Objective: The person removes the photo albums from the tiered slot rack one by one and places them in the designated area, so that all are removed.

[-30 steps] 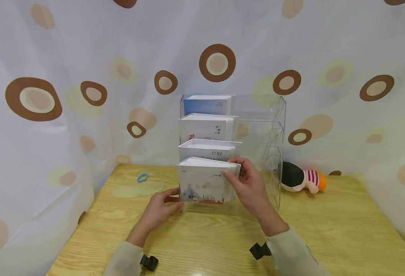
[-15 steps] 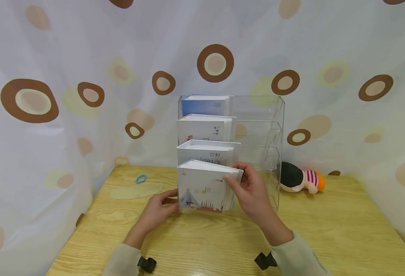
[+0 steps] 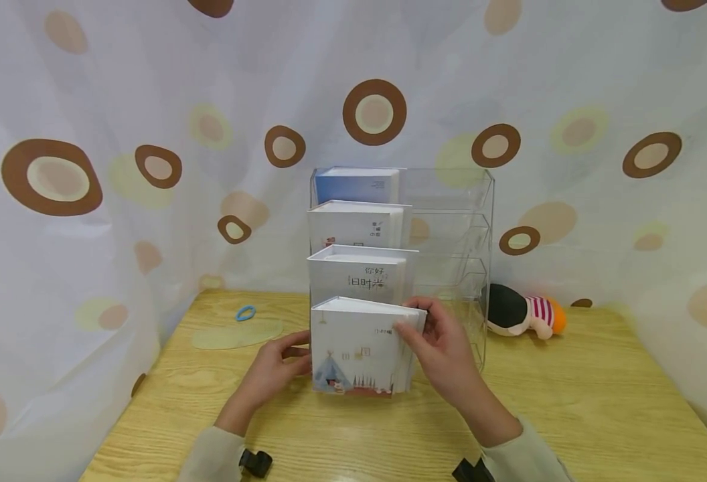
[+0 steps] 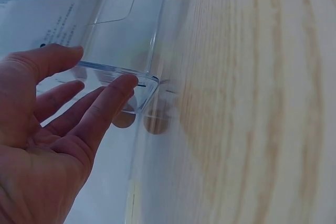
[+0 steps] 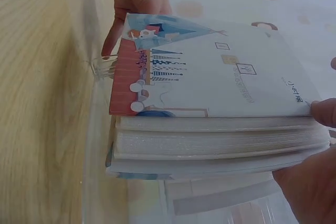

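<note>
My right hand point(image 3: 450, 358) pinches the right edge of a thick white photo album point(image 3: 353, 348) with a blue tent drawn on its cover. In the right wrist view the thumb lies on the cover, and thick page edges show. The album stands upright in front of a clear plastic rack point(image 3: 489, 207), overlapping its lowest tier. At the rack's lower left side, my left hand point(image 3: 269, 378) holds on; in the left wrist view, its thumb and fingers point(image 4: 107, 108) lie on either side of the clear edge point(image 4: 118, 69).
Two white albums, one upper point(image 3: 353, 224) and one lower point(image 3: 353, 268), and a blue one point(image 3: 353, 187) stand in the rack's left half. A plush doll point(image 3: 525, 311) lies to the right. A blue ring point(image 3: 246, 312) and a pale flat oval point(image 3: 236, 333) lie left on the wooden table point(image 3: 582, 402).
The right hand has drawn the front album down and toward the person, uncovering more of the album behind it. The left hand has stayed at the rack's side.
</note>
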Available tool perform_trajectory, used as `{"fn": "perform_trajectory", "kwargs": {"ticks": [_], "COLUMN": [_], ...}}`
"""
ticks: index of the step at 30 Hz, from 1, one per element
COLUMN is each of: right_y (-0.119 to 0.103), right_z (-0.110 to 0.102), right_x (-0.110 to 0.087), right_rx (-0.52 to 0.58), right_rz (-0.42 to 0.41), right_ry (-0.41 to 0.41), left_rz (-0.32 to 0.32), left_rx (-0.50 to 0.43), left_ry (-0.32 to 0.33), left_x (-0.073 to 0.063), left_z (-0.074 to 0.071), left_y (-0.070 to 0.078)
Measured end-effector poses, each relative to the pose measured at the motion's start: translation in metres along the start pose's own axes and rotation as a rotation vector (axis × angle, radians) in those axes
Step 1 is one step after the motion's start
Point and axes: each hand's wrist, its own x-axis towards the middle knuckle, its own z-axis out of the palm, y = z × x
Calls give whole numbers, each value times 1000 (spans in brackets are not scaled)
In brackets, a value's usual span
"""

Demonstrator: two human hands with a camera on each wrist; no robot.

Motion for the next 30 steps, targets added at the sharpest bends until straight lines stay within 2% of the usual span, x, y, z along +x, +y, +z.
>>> {"fn": "perform_trajectory", "kwargs": {"ticks": [8, 19, 30], "right_y": [7, 13, 23], "right_z": [3, 11, 20], "right_x": [-7, -16, -23], "right_rx": [8, 60, 29], "right_rz": [143, 196, 300], "right_ry": [-34, -51, -47], "left_rz": [-5, -10, -2], "left_rx": [25, 29, 47], "left_ry": [19, 20, 13], "left_x": [1, 0, -1], "left_z": [0, 0, 2], "left_y": [5, 4, 4]}}
